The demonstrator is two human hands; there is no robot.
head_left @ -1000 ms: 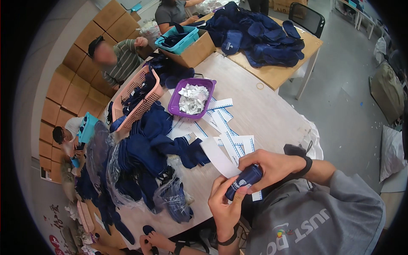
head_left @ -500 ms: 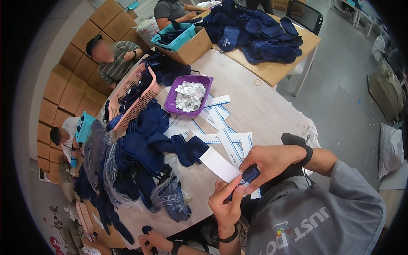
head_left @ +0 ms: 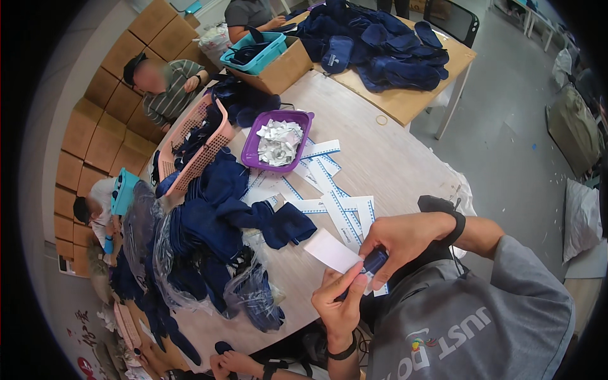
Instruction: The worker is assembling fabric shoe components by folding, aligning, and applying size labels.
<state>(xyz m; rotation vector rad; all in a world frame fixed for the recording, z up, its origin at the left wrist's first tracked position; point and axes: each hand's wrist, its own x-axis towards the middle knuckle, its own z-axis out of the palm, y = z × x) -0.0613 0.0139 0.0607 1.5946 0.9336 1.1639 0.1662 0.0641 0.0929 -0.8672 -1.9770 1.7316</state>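
Note:
Both my hands work close together above the table's near edge, on a small dark blue rolled or folded cloth piece. My right hand closes around its upper end, fingers and thumb wrapped over it. At its lower end my left hand pinches with thumb and fingertips, where a white paper strip meets the cloth. From there the strip's free end sticks out toward the upper left. My fingers hide much of the roll. Below the hands and beyond them lie white strips with blue-patterned edges, overlapping on the table.
A purple tub of crumpled white scraps stands beyond the strips. Leftward are a navy cloth pile, clear plastic bags and a pink basket. A co-worker's hands show at the lower edge. Another table bears more navy cloth.
Less of the white strip sticks out; its free end is closer to my hands, which stay at nearly the same place. The whole view has shifted slightly.

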